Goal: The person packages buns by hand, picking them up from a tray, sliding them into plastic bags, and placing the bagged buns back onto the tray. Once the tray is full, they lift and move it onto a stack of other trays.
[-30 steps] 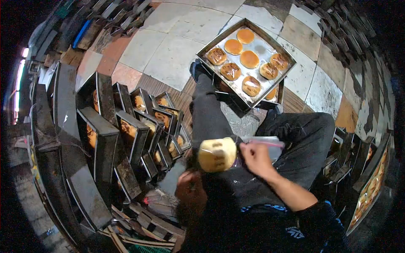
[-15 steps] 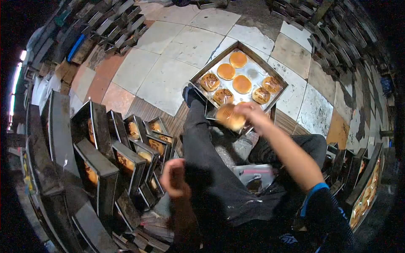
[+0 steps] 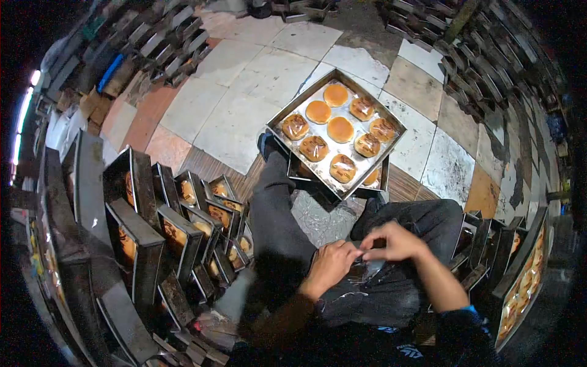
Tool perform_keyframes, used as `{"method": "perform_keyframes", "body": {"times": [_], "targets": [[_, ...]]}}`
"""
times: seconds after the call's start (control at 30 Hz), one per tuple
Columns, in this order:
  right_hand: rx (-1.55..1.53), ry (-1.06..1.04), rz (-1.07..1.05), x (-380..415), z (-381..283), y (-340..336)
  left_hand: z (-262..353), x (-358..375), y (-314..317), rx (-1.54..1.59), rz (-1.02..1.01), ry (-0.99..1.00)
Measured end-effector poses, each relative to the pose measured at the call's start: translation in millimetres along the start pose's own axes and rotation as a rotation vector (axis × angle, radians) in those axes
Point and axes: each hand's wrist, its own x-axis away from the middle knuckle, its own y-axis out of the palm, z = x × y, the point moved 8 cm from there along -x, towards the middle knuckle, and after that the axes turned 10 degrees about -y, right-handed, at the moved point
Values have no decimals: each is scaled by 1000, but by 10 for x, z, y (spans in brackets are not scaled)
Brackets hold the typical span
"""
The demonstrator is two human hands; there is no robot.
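Over my lap, my left hand (image 3: 333, 263) and my right hand (image 3: 394, 243) meet with fingertips pinched together. Between them is a thin, see-through piece that looks like a clear plastic bag (image 3: 372, 267), mostly hidden by the fingers. In front of my legs a square metal tray (image 3: 292, 105) holds several round buns. Some are plain golden, such as the bun (image 3: 340, 129) in the middle; others have dark markings and a shiny clear wrap, such as the wrapped bun (image 3: 343, 168) at the near corner. Neither hand touches the tray.
A second tray (image 3: 383, 177) with buns lies under the first. Stacked metal pans (image 3: 143, 244) with buns crowd my left side. At my right stands a tilted tray of buns (image 3: 526, 281). More pans (image 3: 489, 67) line the far sides of the tiled floor (image 3: 244, 79).
My right hand has let go of a bun and drawn back to my lap. A marked bun now lies at the tray's far right side. My left hand has moved right to join the other.
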Motion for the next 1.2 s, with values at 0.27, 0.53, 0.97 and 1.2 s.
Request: {"method": "perform_keyframes", "body": {"times": [0.27, 0.53, 0.97, 1.2], "targets": [[407, -216, 1042, 644, -665, -517, 56, -52, -248, 166, 13, -108], [39, -388, 998, 8, -1080, -684, -721, -128, -1092, 1167, 573, -319], [712, 149, 459, -3053, 3352, -2158, -1199, -16, -1593, 444, 899, -113], [650, 343, 186, -2834, 3152, -2010, -1238, 15, -1528, 450, 871, -216]]}}
